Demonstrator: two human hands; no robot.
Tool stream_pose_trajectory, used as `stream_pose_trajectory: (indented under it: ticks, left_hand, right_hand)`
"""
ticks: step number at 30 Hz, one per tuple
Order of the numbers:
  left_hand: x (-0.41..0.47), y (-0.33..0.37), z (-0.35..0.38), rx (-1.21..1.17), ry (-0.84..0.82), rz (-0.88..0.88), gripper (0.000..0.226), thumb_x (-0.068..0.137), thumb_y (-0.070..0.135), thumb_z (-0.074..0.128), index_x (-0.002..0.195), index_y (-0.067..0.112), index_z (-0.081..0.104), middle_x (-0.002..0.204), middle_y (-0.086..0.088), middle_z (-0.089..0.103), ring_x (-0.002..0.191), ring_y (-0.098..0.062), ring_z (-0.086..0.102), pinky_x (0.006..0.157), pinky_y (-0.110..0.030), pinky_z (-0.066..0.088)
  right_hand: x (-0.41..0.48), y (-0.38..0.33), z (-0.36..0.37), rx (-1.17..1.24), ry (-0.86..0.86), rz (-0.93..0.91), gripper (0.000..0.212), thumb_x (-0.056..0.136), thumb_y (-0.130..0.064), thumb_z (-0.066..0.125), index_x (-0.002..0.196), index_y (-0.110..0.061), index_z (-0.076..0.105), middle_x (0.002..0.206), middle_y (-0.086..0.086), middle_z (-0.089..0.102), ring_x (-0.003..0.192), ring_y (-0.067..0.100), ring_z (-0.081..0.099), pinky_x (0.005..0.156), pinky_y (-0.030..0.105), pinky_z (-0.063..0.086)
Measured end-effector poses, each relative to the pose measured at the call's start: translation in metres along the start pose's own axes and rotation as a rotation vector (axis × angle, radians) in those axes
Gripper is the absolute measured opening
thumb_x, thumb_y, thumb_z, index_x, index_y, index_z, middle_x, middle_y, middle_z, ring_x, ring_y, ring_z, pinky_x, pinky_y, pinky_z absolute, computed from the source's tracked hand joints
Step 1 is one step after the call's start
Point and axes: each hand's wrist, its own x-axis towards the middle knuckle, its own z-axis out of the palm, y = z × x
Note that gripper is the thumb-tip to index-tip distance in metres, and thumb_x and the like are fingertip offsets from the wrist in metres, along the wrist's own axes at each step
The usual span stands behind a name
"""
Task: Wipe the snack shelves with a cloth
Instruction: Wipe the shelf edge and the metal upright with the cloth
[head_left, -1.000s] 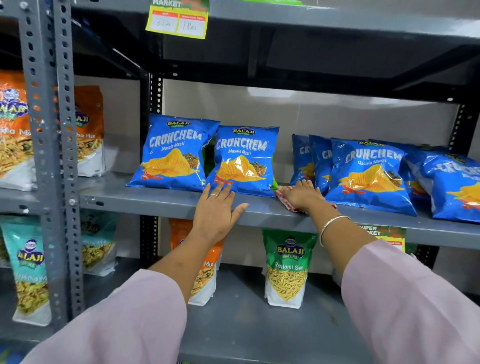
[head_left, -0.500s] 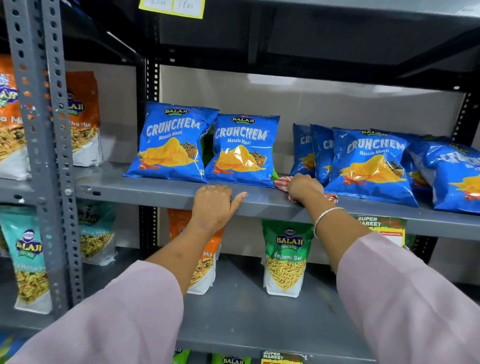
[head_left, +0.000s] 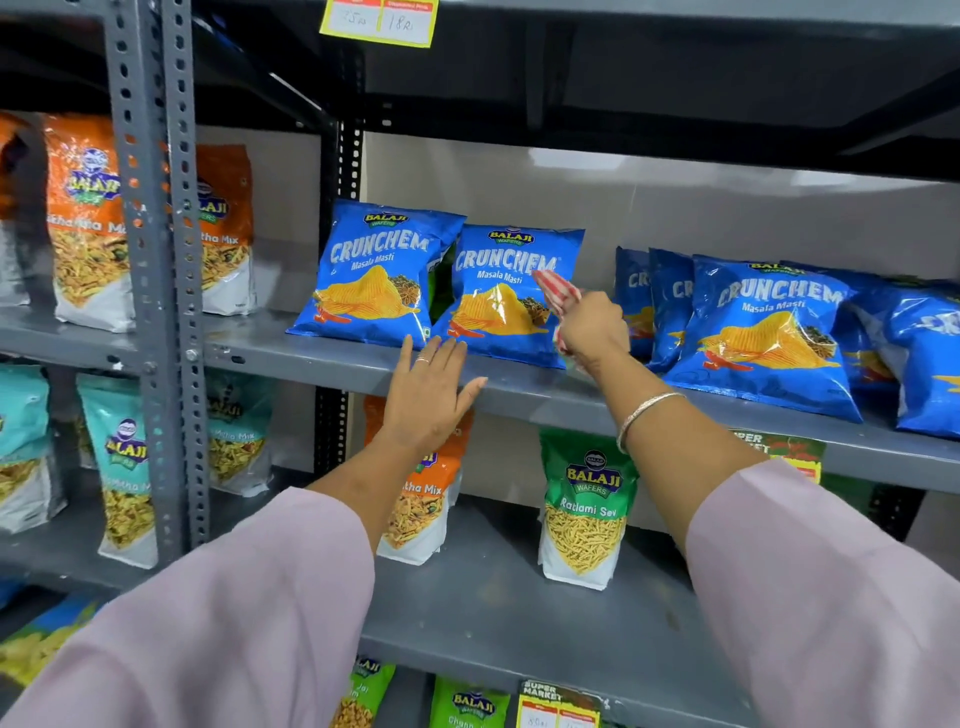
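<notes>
A grey metal shelf (head_left: 291, 353) carries blue Crunchem chip bags. My right hand (head_left: 592, 330) is closed around a red-and-white striped cloth (head_left: 558, 291) and is raised off the shelf, just in front of the right edge of the second blue bag (head_left: 498, 301). My left hand (head_left: 431, 389) lies flat with fingers spread on the shelf's front edge, its fingertips touching the bottoms of the first blue bag (head_left: 374, 280) and the second one. More blue bags (head_left: 763, 332) lean to the right of my right hand.
A perforated grey upright post (head_left: 156, 260) stands at the left, with orange mix bags (head_left: 88, 223) beyond it. The lower shelf (head_left: 493, 603) holds a green Ratlami Sev pouch (head_left: 587, 514) and an orange pouch (head_left: 421, 509). A yellow price label (head_left: 379, 21) hangs above.
My right hand has lifted the cloth off the shelf surface and moved it up beside the second blue bag. My left hand has opened flat and slid forward to the bags.
</notes>
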Motion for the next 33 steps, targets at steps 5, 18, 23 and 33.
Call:
stream_pose_trajectory:
  ticks: [5, 18, 23, 33]
  left_hand:
    - [-0.036, -0.031, -0.008, 0.023, 0.040, -0.143, 0.074, 0.090, 0.052, 0.016, 0.141, 0.001, 0.035, 0.147, -0.016, 0.035, 0.138, -0.030, 0.028, 0.111, -0.050, 0.019]
    - [-0.162, -0.180, -0.029, 0.310, -0.007, -0.399, 0.072, 0.094, 0.049, 0.028, 0.143, -0.004, 0.025, 0.152, -0.020, 0.021, 0.140, -0.031, 0.017, 0.109, -0.054, 0.022]
    - [-0.184, -0.231, 0.002, 0.294, -0.064, -0.269, 0.074, 0.091, 0.049, 0.023, 0.144, -0.002, 0.020, 0.153, -0.017, 0.020, 0.142, -0.026, 0.011, 0.110, -0.051, 0.020]
    - [-0.178, -0.305, 0.075, 0.218, -0.019, 0.209, 0.075, 0.092, 0.046, 0.024, 0.148, 0.007, -0.006, 0.155, -0.010, 0.003, 0.141, -0.018, -0.017, 0.114, -0.036, -0.002]
  right_hand:
    - [-0.026, -0.031, 0.027, 0.069, -0.042, -0.265, 0.040, 0.094, -0.010, 0.044, 0.134, -0.010, 0.046, 0.128, 0.022, 0.059, 0.117, 0.039, 0.055, 0.090, 0.040, 0.046]
    - [-0.160, -0.078, 0.176, 0.366, -0.033, -0.648, 0.050, 0.096, -0.007, 0.041, 0.144, -0.020, 0.040, 0.149, 0.000, 0.044, 0.136, 0.017, 0.043, 0.111, 0.032, 0.037]
    - [-0.188, -0.058, 0.267, 0.131, -0.236, -0.524, 0.051, 0.096, -0.002, 0.041, 0.145, -0.014, 0.037, 0.154, 0.004, 0.035, 0.142, 0.017, 0.035, 0.114, 0.026, 0.028]
    - [-0.191, -0.068, 0.368, -0.118, -0.314, -0.088, 0.042, 0.094, -0.009, 0.043, 0.135, -0.017, 0.043, 0.120, 0.017, 0.064, 0.104, 0.037, 0.064, 0.081, 0.038, 0.050]
